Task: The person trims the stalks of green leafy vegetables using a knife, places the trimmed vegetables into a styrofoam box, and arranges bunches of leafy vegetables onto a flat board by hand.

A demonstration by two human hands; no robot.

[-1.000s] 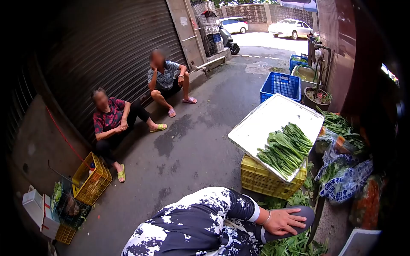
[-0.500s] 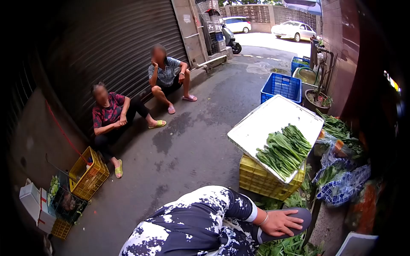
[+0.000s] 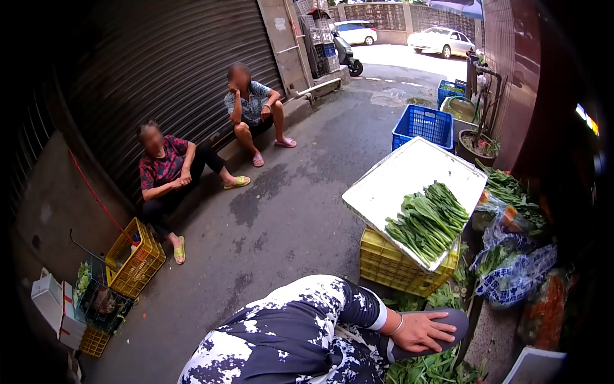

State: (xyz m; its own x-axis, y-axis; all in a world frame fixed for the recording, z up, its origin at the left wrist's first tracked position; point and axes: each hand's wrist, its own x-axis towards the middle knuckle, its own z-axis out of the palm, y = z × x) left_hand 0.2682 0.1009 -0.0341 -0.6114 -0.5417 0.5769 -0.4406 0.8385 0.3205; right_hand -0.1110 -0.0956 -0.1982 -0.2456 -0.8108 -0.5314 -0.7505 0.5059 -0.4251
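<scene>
My left hand (image 3: 423, 331) lies flat on my knee in dark grey trousers (image 3: 455, 320), fingers spread and holding nothing. A thin bracelet (image 3: 398, 325) circles its wrist, below a black-and-white patterned sleeve (image 3: 348, 307). Green leaves (image 3: 425, 370) lie on the ground around that knee. Just beyond the hand, a yellow crate (image 3: 400, 265) supports a tilted white foam lid or tray (image 3: 396, 176), on which a bunch of leafy green vegetables (image 3: 427, 224) rests. My right hand is out of view.
Two people (image 3: 167, 169) (image 3: 251, 112) sit by a roller shutter (image 3: 153, 70). Blue crates (image 3: 422, 126), a potted plant (image 3: 476, 146) and bagged vegetables (image 3: 515, 275) line the right side. At lower left stand a yellow crate (image 3: 135, 259) and white foam boxes (image 3: 56, 307).
The view has shifted very slightly. My left hand stays on the knee, and the vegetables and seated people keep their places.
</scene>
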